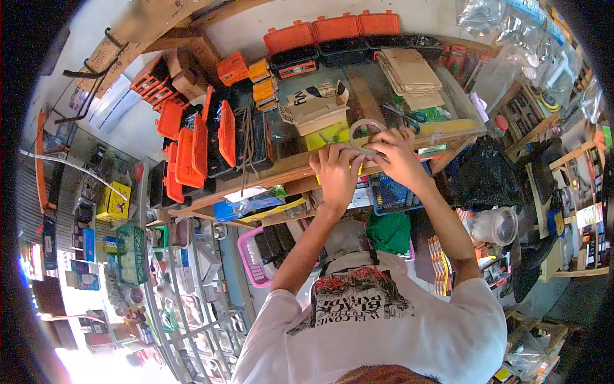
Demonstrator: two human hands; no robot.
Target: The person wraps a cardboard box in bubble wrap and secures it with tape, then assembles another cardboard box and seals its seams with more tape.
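Observation:
A roll of clear tape (pixel 355 130) stands on edge at the front of the wooden workbench (pixel 294 168). My left hand (pixel 336 168) has its fingers bent and closed at the roll's near left side. From the right, my right hand (pixel 398 155) pinches the near rim, with its fingertips close to the left ones. A small yellow edge shows just beneath my fingers; what it belongs to is hidden. Just behind the hands is an opened cardboard box (pixel 318 110) on a yellow-green sheet (pixel 327 134). Scissors (pixel 409 116) rest right of the roll.
Flattened brown cardboard (pixel 409 73) is stacked at the bench's back right. Orange-lidded black cases (pixel 294 51) line the back, and more orange cases (pixel 192 150) stand at the left. Under the bench are a pink basket (pixel 249 256) and a green bag (pixel 389 232). A black bag (pixel 483 169) hangs at right.

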